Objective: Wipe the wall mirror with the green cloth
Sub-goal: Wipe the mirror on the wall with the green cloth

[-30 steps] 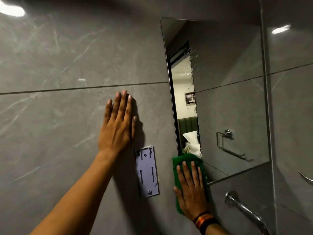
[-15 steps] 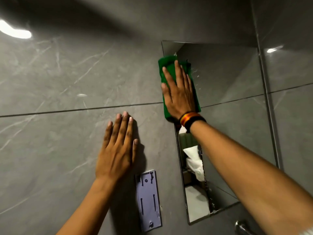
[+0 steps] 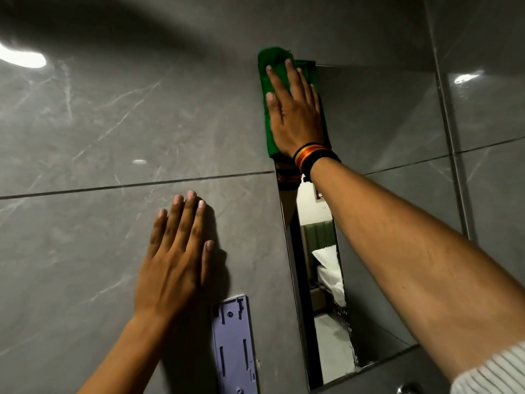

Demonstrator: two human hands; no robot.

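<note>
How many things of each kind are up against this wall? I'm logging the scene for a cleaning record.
Hands: 2, the left hand flat on the tile, the right hand on the cloth
Cloth: 1
Mirror: 1
Bracket: 1
Total: 5

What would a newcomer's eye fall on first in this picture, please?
Most likely the green cloth, the one bright colour on grey tile, pressed flat by the right hand over the top left corner of the wall mirror. Next, the left hand spread flat on the tiled wall lower left, with a lilac mounting plate just below it.
</note>
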